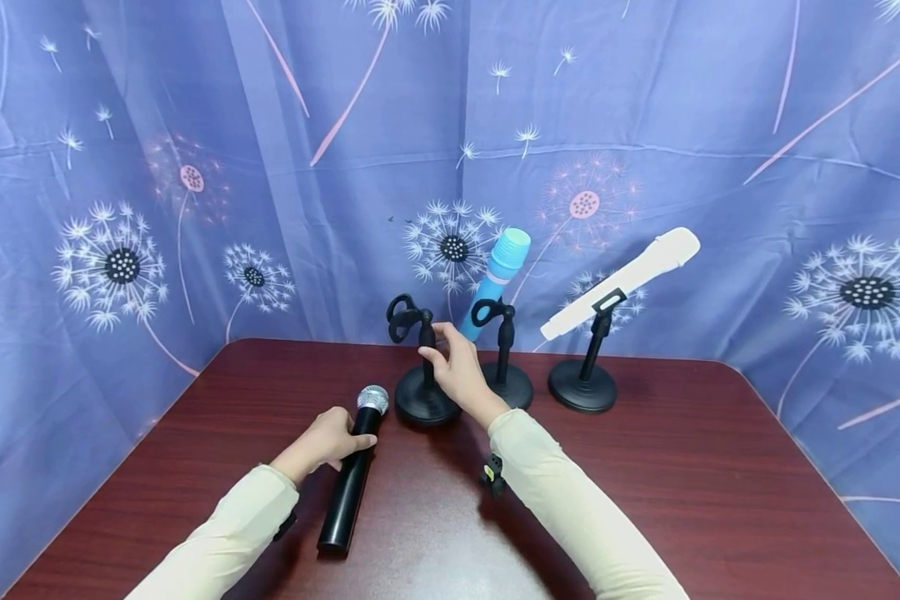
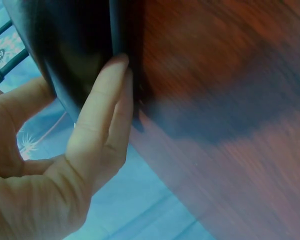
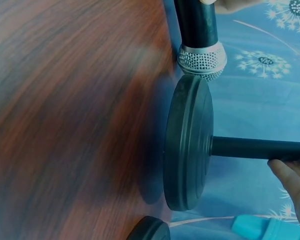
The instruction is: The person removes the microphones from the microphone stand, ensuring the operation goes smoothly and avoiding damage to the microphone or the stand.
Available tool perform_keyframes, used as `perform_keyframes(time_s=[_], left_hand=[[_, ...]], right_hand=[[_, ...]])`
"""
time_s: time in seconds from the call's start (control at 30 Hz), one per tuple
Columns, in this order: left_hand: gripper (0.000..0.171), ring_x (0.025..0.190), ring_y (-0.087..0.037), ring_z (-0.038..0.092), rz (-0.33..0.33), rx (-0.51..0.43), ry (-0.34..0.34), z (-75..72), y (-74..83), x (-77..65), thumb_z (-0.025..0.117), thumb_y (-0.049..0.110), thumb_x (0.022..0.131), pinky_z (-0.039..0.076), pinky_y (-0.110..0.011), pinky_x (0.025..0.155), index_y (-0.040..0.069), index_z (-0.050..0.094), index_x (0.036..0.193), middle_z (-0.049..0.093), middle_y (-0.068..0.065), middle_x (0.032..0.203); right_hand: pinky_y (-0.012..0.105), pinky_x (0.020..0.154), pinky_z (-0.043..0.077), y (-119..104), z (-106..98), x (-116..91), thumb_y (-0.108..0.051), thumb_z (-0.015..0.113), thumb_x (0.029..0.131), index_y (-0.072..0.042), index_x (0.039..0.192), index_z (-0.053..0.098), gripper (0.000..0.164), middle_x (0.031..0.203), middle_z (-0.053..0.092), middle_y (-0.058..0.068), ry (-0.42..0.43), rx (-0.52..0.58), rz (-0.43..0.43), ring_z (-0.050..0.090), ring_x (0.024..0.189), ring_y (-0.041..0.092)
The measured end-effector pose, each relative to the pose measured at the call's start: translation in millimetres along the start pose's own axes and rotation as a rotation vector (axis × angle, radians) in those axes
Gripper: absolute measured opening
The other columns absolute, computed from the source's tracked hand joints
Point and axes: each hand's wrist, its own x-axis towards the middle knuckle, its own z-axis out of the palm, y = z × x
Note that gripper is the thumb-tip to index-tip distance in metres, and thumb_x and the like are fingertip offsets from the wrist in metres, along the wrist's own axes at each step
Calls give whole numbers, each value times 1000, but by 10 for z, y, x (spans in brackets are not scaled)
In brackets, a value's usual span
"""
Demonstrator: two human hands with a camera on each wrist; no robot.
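My left hand [image 1: 328,437] grips a black microphone [image 1: 347,498] with a silver mesh head, fingers and thumb around its upper body. The microphone slants over the left part of the table, head pointing away from me. In the left wrist view its dark handle [image 2: 72,45] fills the upper left, between thumb and fingers. My right hand [image 1: 461,371] pinches the upright pole of the leftmost black microphone stand [image 1: 420,410]. The right wrist view shows the thumb on that pole, above the round base [image 3: 187,145]. The stand's clip [image 1: 403,318] holds nothing.
Just right stands a second black stand [image 1: 505,342], its clip overlapping a slanted blue microphone [image 1: 507,257]. Farther right, a third stand [image 1: 582,387] holds a white microphone [image 1: 633,277] in its clip. A blue dandelion-print curtain [image 1: 345,208] hangs behind the dark red wooden table [image 1: 682,483].
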Motion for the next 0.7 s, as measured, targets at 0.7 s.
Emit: perform_keyframes(time_s=[0.7], left_hand=[[29,50,-18,62,-11,-5,-22,20,19,2,73,15,85,54,-31,48,0,55,70,57,-12,67]], right_hand=[[36,81,55,-5,72,180,-8,64,92,1,120,57,30,108,65,17,-3,3,27,66,97,27]])
